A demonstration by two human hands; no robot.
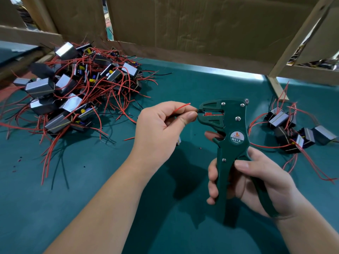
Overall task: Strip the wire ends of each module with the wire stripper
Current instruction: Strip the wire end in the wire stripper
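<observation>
Wire stripper (236,129) is held upright above the worktop (55,208) in the right hand (256,180). The grip is closed round both green handles, with the fingers wrapped over the left handle. The tool head is pointed to the left. A black wire (199,111) is pinched between thumb and forefinger of the left hand (161,129), and its end is inserted in the stripper's jaws; whether the jaws are clamped on it cannot be told. A red wire (180,107) is carried in the same grip, its tip free in the air. A tangled pile of modules (73,92) with red and black leads is located at far left on the worktop. A smaller group of modules (293,131) is placed at right. Cardboard panels (201,24) are set along the rear.
</observation>
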